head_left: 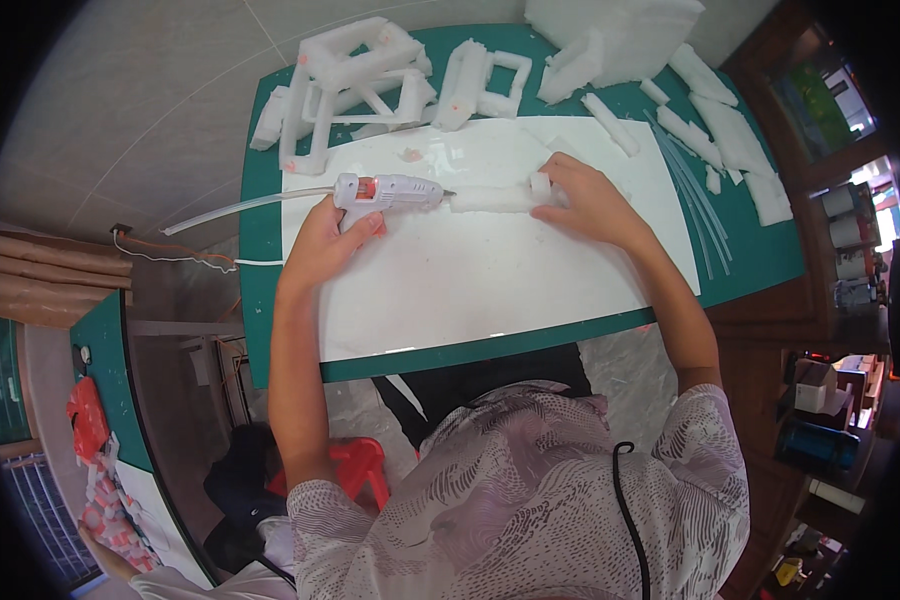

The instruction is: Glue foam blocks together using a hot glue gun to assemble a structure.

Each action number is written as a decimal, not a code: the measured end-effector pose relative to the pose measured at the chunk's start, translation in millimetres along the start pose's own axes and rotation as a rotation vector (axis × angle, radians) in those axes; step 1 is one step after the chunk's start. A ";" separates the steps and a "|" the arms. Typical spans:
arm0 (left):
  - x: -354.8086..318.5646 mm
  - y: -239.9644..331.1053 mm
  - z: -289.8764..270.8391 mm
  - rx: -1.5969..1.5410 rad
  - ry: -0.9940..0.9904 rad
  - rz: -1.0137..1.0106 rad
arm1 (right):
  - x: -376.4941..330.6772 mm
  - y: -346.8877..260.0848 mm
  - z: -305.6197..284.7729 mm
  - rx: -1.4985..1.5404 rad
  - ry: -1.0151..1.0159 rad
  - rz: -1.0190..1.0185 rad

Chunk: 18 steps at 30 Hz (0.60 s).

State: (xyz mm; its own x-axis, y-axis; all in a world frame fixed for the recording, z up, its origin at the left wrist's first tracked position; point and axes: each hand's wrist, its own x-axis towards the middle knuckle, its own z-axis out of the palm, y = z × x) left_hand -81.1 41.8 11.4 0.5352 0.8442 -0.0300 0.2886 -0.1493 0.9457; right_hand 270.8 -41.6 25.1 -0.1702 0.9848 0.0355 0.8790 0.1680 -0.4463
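Foam strip (495,198) under right hand (588,202)

The near half of the white board (490,280) on the bench (760,262) lies bare, so hands could pass there freely. Farther back, foam frames (355,85) crowd the left rear, foam blocks (610,40) the right rear. Foam strips (715,125) and thin clear rods (692,195) clutter the right side. A glue gun (388,192) and foam bar (495,198) span the board's middle.

Person: short-sleeved top, white w/ grey-mauve wavy print. Both forearms bare; left hand (322,243) & right hand (588,198) ungloved. Black cable (632,520) runs down over the top.
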 end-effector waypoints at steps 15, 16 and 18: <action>5.0 -7.3 1.6 0.029 0.016 0.031 | 0.2 0.7 0.5 -0.015 -0.021 0.007; 4.7 -6.6 1.4 0.028 0.016 0.031 | 0.1 0.6 0.4 -0.019 -0.022 0.010; 3.7 -3.4 0.7 0.026 0.003 0.010 | 0.3 0.4 0.7 -0.018 -0.023 0.016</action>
State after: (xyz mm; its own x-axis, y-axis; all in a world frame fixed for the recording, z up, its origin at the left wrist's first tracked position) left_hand -79.5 45.1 7.9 0.5362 0.8438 -0.0194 0.3037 -0.1714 0.9372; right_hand 270.8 -41.2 24.3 -0.1661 0.9861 0.0075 0.8896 0.1531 -0.4304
